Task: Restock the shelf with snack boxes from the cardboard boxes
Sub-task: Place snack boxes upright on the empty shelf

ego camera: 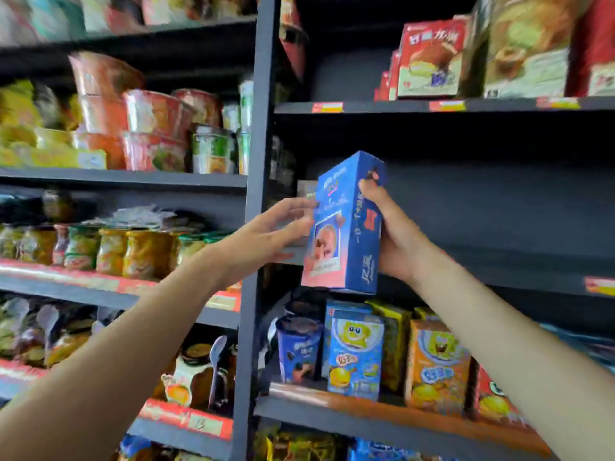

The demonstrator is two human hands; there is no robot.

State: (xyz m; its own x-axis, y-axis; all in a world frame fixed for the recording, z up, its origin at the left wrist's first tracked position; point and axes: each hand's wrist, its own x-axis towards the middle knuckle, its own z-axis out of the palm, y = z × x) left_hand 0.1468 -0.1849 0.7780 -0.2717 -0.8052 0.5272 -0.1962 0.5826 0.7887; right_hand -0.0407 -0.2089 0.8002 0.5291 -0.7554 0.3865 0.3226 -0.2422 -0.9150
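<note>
A tall blue snack box (344,224) with a pink lower front is held upright in front of the dark middle shelf (499,271) of the right-hand bay. My right hand (396,234) grips its right side, thumb near the top. My left hand (273,234) reaches in from the left with straight fingers touching the box's front left edge. The shelf space behind the box looks dark, with no goods showing to the right. No cardboard box is in view.
A grey upright post (254,207) divides two bays. Noodle cups (146,128) and jars (133,251) fill the left bay. Cartoon snack boxes (356,354) stand below the held box; red boxes (429,58) sit on the shelf above.
</note>
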